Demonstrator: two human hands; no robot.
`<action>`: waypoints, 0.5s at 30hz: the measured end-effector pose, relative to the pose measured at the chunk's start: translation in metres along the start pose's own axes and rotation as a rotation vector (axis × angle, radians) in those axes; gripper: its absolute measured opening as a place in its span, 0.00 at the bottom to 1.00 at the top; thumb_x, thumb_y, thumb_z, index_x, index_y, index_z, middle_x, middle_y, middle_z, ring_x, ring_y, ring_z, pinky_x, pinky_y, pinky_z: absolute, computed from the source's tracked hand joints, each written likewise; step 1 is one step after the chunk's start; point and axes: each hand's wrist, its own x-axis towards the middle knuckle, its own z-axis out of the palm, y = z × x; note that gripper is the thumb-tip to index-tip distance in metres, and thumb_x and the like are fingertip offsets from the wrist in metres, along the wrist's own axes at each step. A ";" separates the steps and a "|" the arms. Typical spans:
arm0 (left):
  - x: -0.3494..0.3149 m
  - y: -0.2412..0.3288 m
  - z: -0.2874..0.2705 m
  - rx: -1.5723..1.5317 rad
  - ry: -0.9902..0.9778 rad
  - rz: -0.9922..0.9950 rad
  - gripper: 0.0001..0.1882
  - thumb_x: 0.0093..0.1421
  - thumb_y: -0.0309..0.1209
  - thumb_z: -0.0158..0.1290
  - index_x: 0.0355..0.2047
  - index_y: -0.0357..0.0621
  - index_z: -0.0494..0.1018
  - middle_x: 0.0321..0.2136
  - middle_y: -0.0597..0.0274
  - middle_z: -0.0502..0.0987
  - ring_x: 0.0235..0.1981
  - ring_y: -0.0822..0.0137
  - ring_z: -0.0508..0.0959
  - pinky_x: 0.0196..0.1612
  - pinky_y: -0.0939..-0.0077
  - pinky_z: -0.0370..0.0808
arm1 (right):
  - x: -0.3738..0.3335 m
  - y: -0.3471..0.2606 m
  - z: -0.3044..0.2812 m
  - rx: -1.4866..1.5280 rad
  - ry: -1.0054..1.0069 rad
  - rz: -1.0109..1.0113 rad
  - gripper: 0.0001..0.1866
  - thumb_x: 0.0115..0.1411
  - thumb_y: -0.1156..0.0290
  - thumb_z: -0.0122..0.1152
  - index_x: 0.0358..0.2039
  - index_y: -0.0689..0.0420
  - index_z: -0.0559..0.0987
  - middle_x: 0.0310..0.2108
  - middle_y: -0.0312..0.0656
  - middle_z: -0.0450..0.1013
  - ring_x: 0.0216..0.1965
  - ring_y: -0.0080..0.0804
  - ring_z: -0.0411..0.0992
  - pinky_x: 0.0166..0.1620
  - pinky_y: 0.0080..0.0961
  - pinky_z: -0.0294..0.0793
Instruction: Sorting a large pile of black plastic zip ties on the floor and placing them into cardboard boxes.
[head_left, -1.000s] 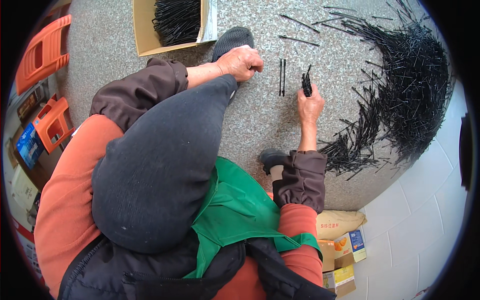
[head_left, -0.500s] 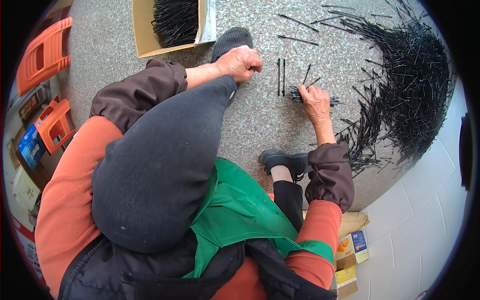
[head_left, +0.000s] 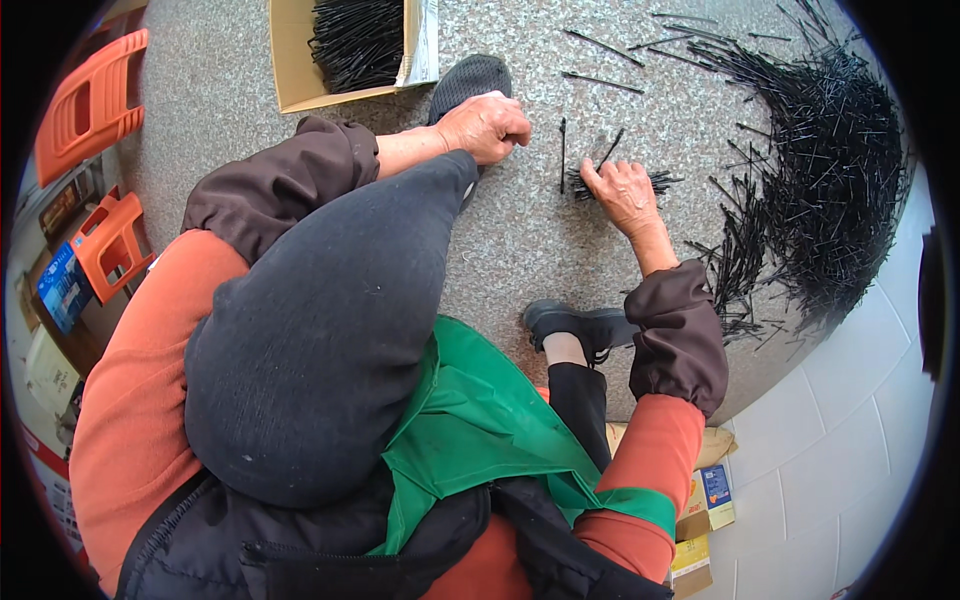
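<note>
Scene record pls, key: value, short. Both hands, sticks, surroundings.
left_hand: left hand, fingers curled, beside the left knee; contents hidden
right_hand: right hand, grip closed over a bundle of black sticks, ends showing both sides
near_right_hand: single black stick, lying apart
pile: large tangled heap of black sticks, picture right
box: open cardboard box, top, with black sticks inside
surface: speckled grey floor
left_edge: orange plastic furniture
stick_count: cannot tell

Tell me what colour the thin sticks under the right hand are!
The thin sticks under the right hand are black, seen best in the head view.
</note>
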 end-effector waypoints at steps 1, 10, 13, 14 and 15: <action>0.000 0.000 0.000 0.003 0.003 0.001 0.05 0.40 0.20 0.50 0.19 0.45 0.71 0.19 0.65 0.71 0.27 0.63 0.72 0.34 0.71 0.67 | -0.001 0.001 0.002 0.016 0.044 0.011 0.11 0.52 0.72 0.48 0.38 0.51 0.69 0.19 0.35 0.67 0.22 0.30 0.69 0.27 0.29 0.67; 0.000 -0.002 0.002 -0.002 0.003 0.001 0.05 0.39 0.20 0.50 0.19 0.45 0.71 0.19 0.65 0.72 0.27 0.64 0.72 0.34 0.72 0.67 | -0.005 -0.007 0.013 0.160 -0.061 0.384 0.03 0.47 0.72 0.52 0.23 0.55 0.69 0.17 0.43 0.71 0.22 0.39 0.73 0.24 0.38 0.70; -0.001 -0.002 -0.001 0.002 0.002 0.006 0.06 0.39 0.20 0.50 0.19 0.45 0.71 0.19 0.66 0.72 0.27 0.64 0.73 0.34 0.73 0.67 | 0.017 -0.028 -0.009 0.449 -0.087 0.697 0.11 0.44 0.65 0.60 0.26 0.57 0.71 0.20 0.50 0.73 0.25 0.50 0.73 0.29 0.43 0.71; -0.001 -0.002 -0.001 0.005 0.006 0.006 0.06 0.39 0.20 0.50 0.19 0.45 0.71 0.19 0.66 0.72 0.27 0.64 0.73 0.34 0.73 0.67 | 0.025 -0.036 -0.011 0.545 -0.033 0.857 0.16 0.43 0.61 0.63 0.28 0.57 0.72 0.21 0.51 0.73 0.26 0.52 0.72 0.30 0.44 0.71; 0.000 -0.003 0.000 -0.012 -0.032 0.005 0.06 0.40 0.21 0.50 0.20 0.46 0.72 0.20 0.65 0.72 0.29 0.63 0.73 0.35 0.71 0.68 | 0.035 -0.046 -0.016 0.610 -0.037 0.910 0.15 0.43 0.61 0.62 0.29 0.55 0.74 0.22 0.52 0.73 0.27 0.52 0.72 0.31 0.44 0.71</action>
